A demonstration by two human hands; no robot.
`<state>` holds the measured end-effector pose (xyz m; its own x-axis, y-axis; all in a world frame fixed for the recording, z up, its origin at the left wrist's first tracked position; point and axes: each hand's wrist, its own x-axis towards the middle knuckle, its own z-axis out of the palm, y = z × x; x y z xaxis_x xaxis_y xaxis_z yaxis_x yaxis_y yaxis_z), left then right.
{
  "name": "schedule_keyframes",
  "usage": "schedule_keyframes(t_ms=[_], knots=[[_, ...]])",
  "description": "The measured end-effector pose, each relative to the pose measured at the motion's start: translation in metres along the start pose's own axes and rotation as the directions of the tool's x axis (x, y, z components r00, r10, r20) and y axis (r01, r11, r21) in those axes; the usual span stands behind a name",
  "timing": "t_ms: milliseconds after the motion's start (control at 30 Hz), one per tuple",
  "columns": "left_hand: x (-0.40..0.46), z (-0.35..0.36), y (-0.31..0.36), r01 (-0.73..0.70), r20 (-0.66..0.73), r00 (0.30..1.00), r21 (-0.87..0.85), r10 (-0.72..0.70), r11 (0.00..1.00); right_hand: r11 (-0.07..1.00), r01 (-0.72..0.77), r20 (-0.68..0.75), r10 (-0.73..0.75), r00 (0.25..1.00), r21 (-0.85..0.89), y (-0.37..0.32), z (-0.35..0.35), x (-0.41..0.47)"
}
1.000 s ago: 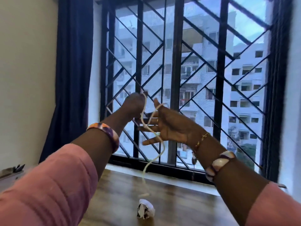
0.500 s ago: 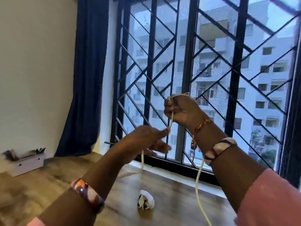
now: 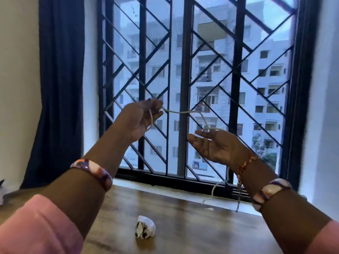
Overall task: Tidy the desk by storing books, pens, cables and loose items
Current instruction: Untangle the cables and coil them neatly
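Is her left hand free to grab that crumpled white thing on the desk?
Probably not yet. The left hand is pinching the white cable, raised well above the crumpled item. Nothing blocks the path down; she'd need to release the cable first.

Raised hands: left (image 3: 141, 119) pinching, right (image 3: 214, 143) open

Only a crumpled wad (image 3: 145, 227) interrupts the bare desk (image 3: 183, 208); window grille (image 3: 185, 85) blocks beyond.
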<state>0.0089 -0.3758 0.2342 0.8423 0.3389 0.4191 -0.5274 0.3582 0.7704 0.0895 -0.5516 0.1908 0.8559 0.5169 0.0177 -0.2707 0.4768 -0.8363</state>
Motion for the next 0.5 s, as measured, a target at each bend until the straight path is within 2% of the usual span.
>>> schedule_keyframes(t_ms=[67, 100, 167, 200, 233, 267, 300, 367, 400, 433, 500], knots=[[0.013, 0.009, -0.008, -0.12, 0.028, 0.993, 0.249, 0.117, 0.961, 0.995, 0.058, -0.045, -0.055, 0.997, 0.078, -0.001, -0.01, 0.0], [0.019, 0.011, -0.012, -0.196, 0.05, 0.98, 0.411, 0.193, 0.89, 0.988, 0.1, -0.078, -0.091, 0.993, 0.117, 0.0, -0.014, 0.002], [0.033, 0.014, -0.018, -0.319, 0.144, 0.942, 0.663, 0.303, 0.677, 0.966, 0.179, -0.135, -0.155, 0.979, 0.185, 0.004, -0.023, 0.008], [0.038, 0.015, -0.021, -0.348, 0.189, 0.93, 0.732, 0.316, 0.585, 0.952, 0.211, -0.16, -0.177, 0.971, 0.222, 0.005, -0.027, 0.011], [0.047, 0.015, -0.025, -0.353, 0.219, 0.93, 0.762, 0.297, 0.543, 0.934, 0.246, -0.189, -0.2, 0.961, 0.26, 0.007, -0.029, 0.013], [0.053, 0.018, -0.029, -0.322, 0.213, 0.944, 0.765, 0.252, 0.557, 0.913, 0.28, -0.219, -0.221, 0.95, 0.297, 0.007, -0.031, 0.016], [0.061, 0.02, -0.033, -0.25, 0.174, 0.968, 0.746, 0.182, 0.617, 0.885, 0.315, -0.251, -0.237, 0.939, 0.342, 0.007, -0.032, 0.018], [0.07, 0.026, -0.038, 0.011, 0.099, 0.991, 0.582, -0.085, 0.813, 0.805, 0.383, -0.281, -0.279, 0.918, 0.452, 0.006, -0.032, 0.017], [0.074, 0.028, -0.039, 0.162, 0.144, 0.958, 0.444, -0.248, 0.881, 0.741, 0.433, -0.301, -0.317, 0.899, 0.512, 0.006, -0.034, 0.016], [0.077, 0.028, -0.041, 0.293, 0.214, 0.903, 0.328, -0.373, 0.898, 0.676, 0.493, -0.33, -0.367, 0.87, 0.548, 0.005, -0.037, 0.017], [0.086, 0.03, -0.049, 0.435, 0.323, 0.808, 0.238, -0.493, 0.868, 0.58, 0.571, -0.381, -0.426, 0.821, 0.581, 0.005, -0.044, 0.012]])
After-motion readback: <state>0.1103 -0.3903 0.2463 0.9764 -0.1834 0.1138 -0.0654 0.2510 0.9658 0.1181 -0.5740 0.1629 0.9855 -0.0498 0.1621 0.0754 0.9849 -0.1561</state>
